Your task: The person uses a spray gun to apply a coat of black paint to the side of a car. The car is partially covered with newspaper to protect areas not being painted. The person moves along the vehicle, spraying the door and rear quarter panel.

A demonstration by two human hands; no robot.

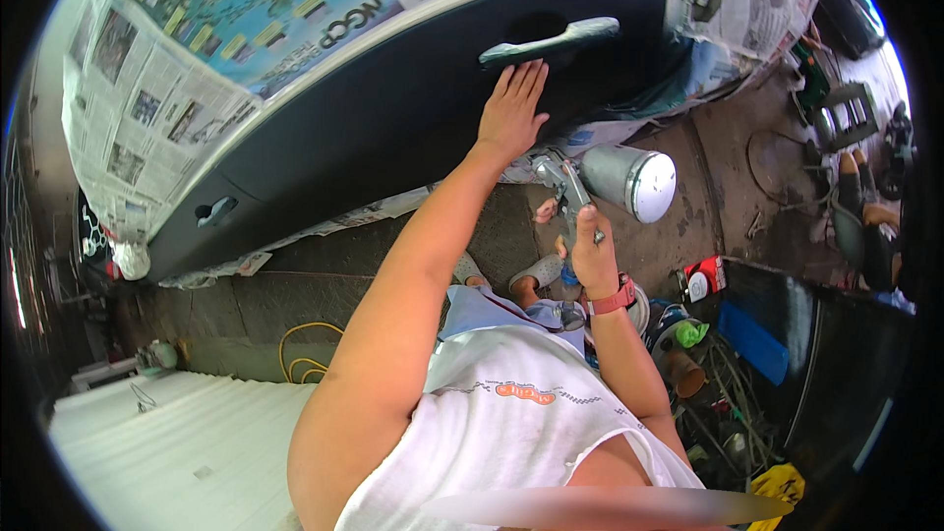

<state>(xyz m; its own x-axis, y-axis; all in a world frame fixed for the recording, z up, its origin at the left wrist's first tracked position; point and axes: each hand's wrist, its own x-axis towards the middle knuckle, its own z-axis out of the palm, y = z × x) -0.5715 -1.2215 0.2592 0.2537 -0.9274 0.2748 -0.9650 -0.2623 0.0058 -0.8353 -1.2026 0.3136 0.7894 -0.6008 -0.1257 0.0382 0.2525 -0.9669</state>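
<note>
My left hand [512, 116] lies flat against a dark car door panel [383, 108], fingers stretched out. Its fingertips reach the lower edge of a pale grey door handle [551, 42]. Lower down, my right hand [594, 261], with a red watch on the wrist, is closed around the grip of a metal spray gun [568, 187]. The gun's silver cup [629, 180], with a whitish round end, points to the right. The gun is apart from the door.
Newspaper masking [167, 88] covers the car around the dark panel. A second handle [216, 210] sits farther left. Cans, cables and a blue flat piece [753, 343] clutter the floor at right, with a yellow hose [307, 354] at left. Another person's legs [865, 206] show at far right.
</note>
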